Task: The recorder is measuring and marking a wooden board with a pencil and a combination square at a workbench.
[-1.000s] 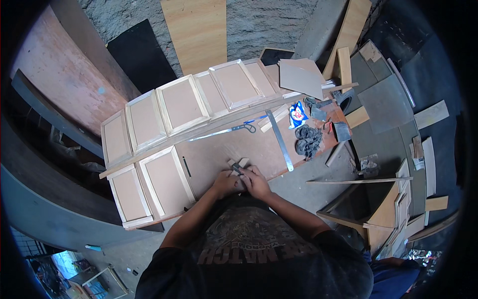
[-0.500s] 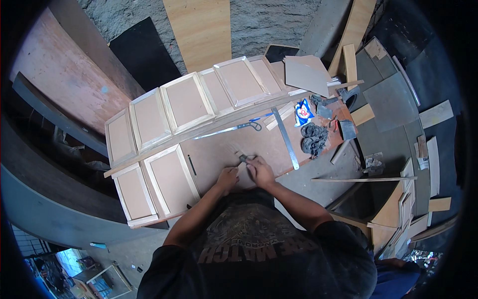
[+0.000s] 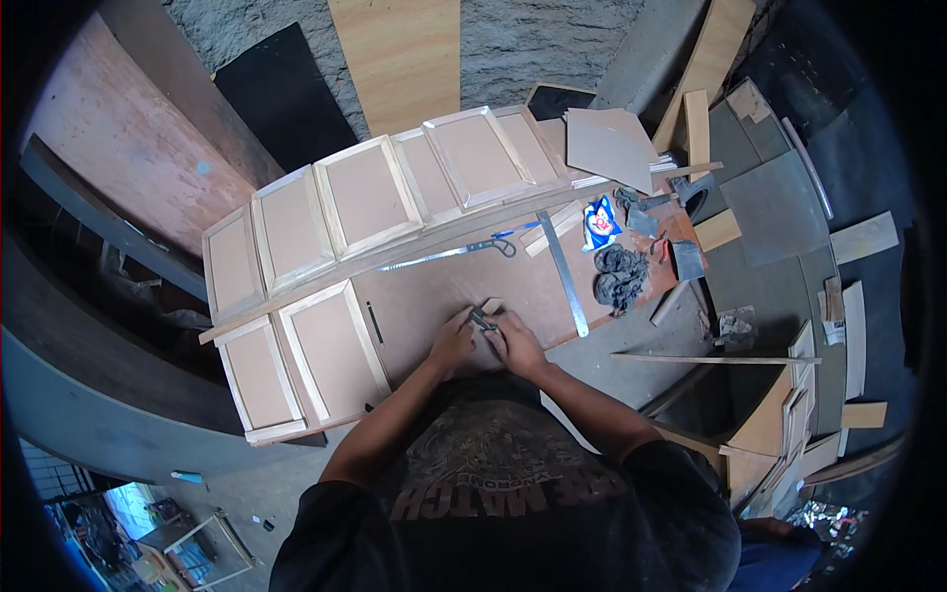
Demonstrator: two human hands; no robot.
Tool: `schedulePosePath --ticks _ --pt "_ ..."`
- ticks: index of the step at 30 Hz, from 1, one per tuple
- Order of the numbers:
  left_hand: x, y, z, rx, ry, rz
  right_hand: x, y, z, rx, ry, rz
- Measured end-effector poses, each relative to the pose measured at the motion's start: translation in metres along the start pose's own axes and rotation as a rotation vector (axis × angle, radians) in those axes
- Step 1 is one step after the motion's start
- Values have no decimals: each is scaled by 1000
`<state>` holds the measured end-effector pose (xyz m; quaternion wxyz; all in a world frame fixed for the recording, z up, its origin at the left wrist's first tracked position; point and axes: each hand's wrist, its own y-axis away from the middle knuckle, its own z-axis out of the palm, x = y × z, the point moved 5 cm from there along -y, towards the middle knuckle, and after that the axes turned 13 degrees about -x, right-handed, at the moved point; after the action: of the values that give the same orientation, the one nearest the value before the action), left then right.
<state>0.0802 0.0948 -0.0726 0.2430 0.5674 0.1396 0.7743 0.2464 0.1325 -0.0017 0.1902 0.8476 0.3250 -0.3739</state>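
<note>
Close to my body, at the front of the workbench, both hands meet around a small dark grey piece whose exact kind I cannot make out. My left hand grips it from the left with curled fingers. My right hand closes on its other side. Just beyond the fingers shows a small pale wooden-looking tip, partly covered by the hands. Left of them lies a dark pencil-like stick. A handsaw with a dark handle rests farther back.
Pale wooden-framed panels line the back and left of the bench. A metal ruler lies to the right, beside a blue packet and a dark crumpled cloth. Boards lean farther right. Another person's blue clothing shows at lower right.
My left hand has moved up and right, onto the dark piece. The blur beyond the hands has gone, and a pale tip shows there. The view has shifted slightly.
</note>
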Motion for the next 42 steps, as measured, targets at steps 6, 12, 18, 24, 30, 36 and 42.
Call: schedulePosePath --ticks 6,12,18,24,30,36,42 --pt "-4 8 5 14 108 -45 15 -9 -1 -39 -23 96" --pt "-13 8 -1 4 14 -25 30 -11 0 -4 44 194" --pt "-23 9 1 116 42 -71 25 1 8 -83 121 42" --pt "-14 12 5 91 112 -28 19 3 -4 36 99 135" --pt "-13 12 2 90 -94 2 17 5 -13 123 105 277" --pt "-25 6 -5 95 -23 -89 -4 7 -4 31 89 -44" --pt "-16 0 -5 55 -399 325 -2 9 -3 18 8 70"
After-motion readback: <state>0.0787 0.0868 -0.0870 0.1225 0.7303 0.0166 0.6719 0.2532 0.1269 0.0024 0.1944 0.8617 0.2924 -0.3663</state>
